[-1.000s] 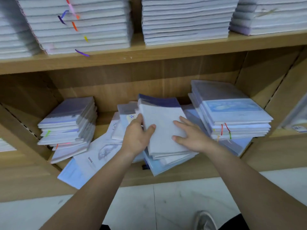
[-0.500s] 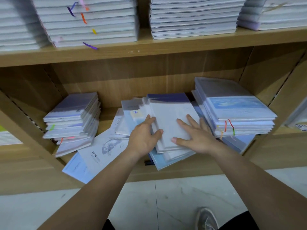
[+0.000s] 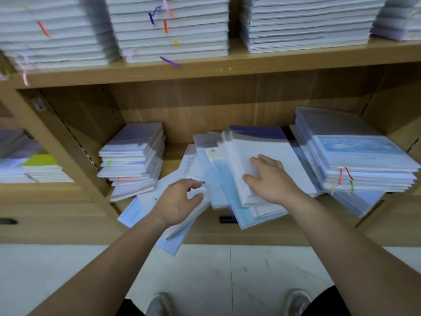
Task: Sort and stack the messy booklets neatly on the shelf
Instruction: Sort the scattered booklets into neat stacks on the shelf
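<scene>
White, pale-blue booklets point(image 3: 218, 179) fanned askew, overhanging wooden shelf point(image 3: 296, 229) edge.

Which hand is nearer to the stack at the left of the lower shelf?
Left. The left hand is just right of and below the stack; the right hand rests farther right on the middle pile.

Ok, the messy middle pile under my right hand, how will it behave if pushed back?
Likely to shear rather than move as one: the middle pile is fanned, covers look smooth. Its thin booklets probably flop where they overhang the shelf edge. Pressing flat with the right hand should help.
</scene>
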